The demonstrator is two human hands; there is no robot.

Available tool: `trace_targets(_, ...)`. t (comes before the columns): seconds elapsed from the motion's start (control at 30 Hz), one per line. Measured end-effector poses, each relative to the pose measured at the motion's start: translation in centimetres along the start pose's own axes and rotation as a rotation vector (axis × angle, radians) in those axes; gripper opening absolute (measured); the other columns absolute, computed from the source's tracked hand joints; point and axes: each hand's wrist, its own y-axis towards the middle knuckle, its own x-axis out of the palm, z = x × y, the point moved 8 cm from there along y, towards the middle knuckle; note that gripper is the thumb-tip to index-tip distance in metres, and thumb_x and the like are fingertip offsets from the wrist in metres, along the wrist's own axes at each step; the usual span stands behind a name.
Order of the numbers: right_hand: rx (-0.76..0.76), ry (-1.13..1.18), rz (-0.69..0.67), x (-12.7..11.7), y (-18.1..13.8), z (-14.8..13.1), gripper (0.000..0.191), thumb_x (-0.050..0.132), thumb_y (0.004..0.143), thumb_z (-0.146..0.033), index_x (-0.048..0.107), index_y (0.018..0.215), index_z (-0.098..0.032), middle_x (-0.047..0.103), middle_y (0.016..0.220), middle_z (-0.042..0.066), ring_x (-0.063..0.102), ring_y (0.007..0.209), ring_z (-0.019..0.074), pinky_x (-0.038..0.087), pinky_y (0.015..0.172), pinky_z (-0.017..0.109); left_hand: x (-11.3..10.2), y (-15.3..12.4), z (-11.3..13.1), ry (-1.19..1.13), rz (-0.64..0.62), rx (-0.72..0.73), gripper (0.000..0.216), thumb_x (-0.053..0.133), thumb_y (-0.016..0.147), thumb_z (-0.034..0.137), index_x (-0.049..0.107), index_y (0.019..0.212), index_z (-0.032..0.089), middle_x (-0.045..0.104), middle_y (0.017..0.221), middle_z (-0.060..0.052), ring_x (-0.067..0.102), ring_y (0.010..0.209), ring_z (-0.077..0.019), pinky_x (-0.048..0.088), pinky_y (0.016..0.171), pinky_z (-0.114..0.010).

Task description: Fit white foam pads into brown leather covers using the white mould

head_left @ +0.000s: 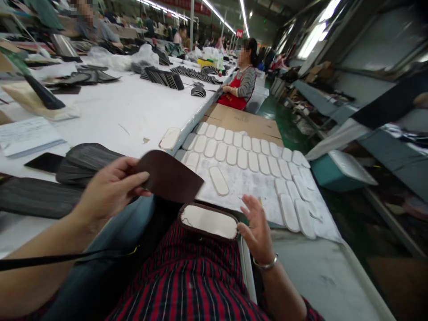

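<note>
Here, a smooth, curve-edged brown panel (169, 175) in the left hand (109, 187).

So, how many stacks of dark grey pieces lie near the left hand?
2: the far stack beside the left hand, the near stack at the picture's left edge. More may be hidden.

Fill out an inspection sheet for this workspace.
Surface: white table at left; pale sheet at right, carrying rows of white oval pieces.
Job's things: dark brown panel; dark-rimmed oval piece by the lap.
Clutter: stacked dark panels, paper pad, plastic bags.
Grips: left grip pinches the brown panel; right grip open, thumb by the oval piece's end, contact unclear.
Cables: black cord or strap over left forearm.
Surroundings: co-worker in red apron; teal bin.
</note>
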Motion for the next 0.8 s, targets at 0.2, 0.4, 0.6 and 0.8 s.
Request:
trace_targets(0.2, 0.617, 0.414, -0.491, 3.6, -3.5, 5.2, 0.057, 0.06, 0.074, -0.05, 0.048, 0.116, -0.014, 0.065, 0.091, 0.011, 0.064, 0.077, 0.0212, 0.053, 0.059, 0.03, 7.0, -2.2, -12.3, -0.147, -0.273, -0.466, 0.025, 0.068, 0.07, 0.03, 0.049, 0.082, 0.017, 0.052, 0.068, 0.005, 0.054, 0.056, -0.0066, 0.052, 0.048, -0.018)
trace_targets(0.4, 0.928, 0.229, -0.444, 1.8, -7.7, 9.5, 0.041, 0.053, 0.078, -0.052, 0.051, 0.088, -0.012, 0.062, 0.056, 0.003, 0.06, 0.048, 0.0147, 0.045, 0.041, 0.02, 5.6, -4.7, -17.0, 0.229, -0.321, -0.539, 0.029, 0.051, 0.08, 0.045, 0.05, 0.074, 0.017, 0.051, 0.061, 0.005, 0.053, 0.056, -0.0092, 0.05, 0.05, -0.019)
trace_targets(0.6, 0.858, -0.116, -0.24, 0.1, -6.4, 10.6, 0.036, 0.05, 0.08, -0.052, 0.052, 0.084, -0.015, 0.053, 0.045, -0.004, 0.051, 0.038, 0.0113, 0.038, 0.037, 0.019, 5.3, -3.5, -17.6, 0.58, -0.365, -0.465, 0.034, 0.045, 0.08, 0.049, 0.048, 0.067, 0.018, 0.05, 0.051, 0.005, 0.052, 0.046, -0.0112, 0.045, 0.043, -0.02)
trace_targets(0.8, 0.859, -0.17, -0.195, -0.5, -5.5, 11.4, 0.037, 0.046, 0.081, -0.054, 0.047, 0.07, -0.019, 0.051, 0.042, -0.004, 0.048, 0.037, 0.0104, 0.038, 0.04, 0.02, 4.9, -2.5, -18.0, 0.629, -0.335, -0.456, 0.034, 0.045, 0.079, 0.048, 0.048, 0.066, 0.018, 0.049, 0.048, 0.005, 0.05, 0.042, -0.0106, 0.042, 0.041, -0.019)
